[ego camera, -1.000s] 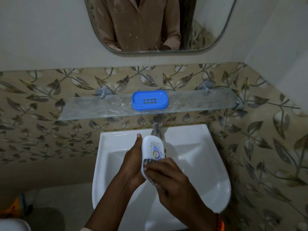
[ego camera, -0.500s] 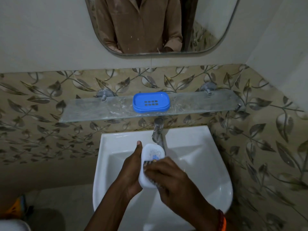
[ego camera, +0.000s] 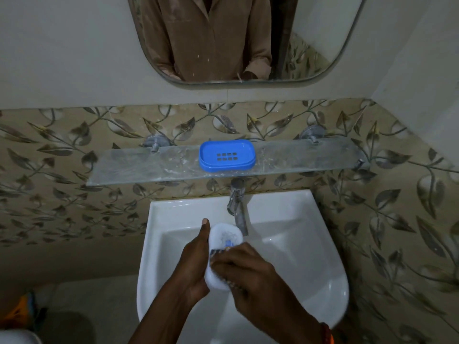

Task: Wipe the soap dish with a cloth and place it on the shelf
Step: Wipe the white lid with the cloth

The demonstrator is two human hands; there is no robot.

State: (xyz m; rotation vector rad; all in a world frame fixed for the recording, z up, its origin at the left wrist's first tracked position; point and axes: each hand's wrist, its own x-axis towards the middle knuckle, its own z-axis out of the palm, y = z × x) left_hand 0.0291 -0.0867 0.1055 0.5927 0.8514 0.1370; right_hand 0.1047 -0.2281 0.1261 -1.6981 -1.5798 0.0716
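White soap dish (ego camera: 224,238): smooth glossy plastic, oval, shallow, held tilted on edge over the white sink (ego camera: 310,256), just below the spout of the metal tap (ego camera: 237,207). Left hand (ego camera: 196,264): curled round the dish's left rim, thumb straight along the edge, fingers behind and hidden. Right hand (ego camera: 250,276): fingers bent and pressed against the dish's lower inner face, pinching a small dark checked cloth (ego camera: 216,253), mostly hidden beneath the fingers. Small blue mark on the dish's inner surface, detail too blurred to read. Blue soap dish (ego camera: 227,155): matte plastic, rounded rectangle with two rows of square drain slots, flat on the glass shelf (ego camera: 139,167), near its middle. Shelf: clear, streaked and smeared, carried on round metal brackets. Sink: glazed ceramic, rounded front, square back. Wall behind: beige tile (ego camera: 62,145) with grey leaf-and-vine pattern. Above: rounded mirror (ego camera: 323,45), metal-edged, reflecting a brown buttoned garment.
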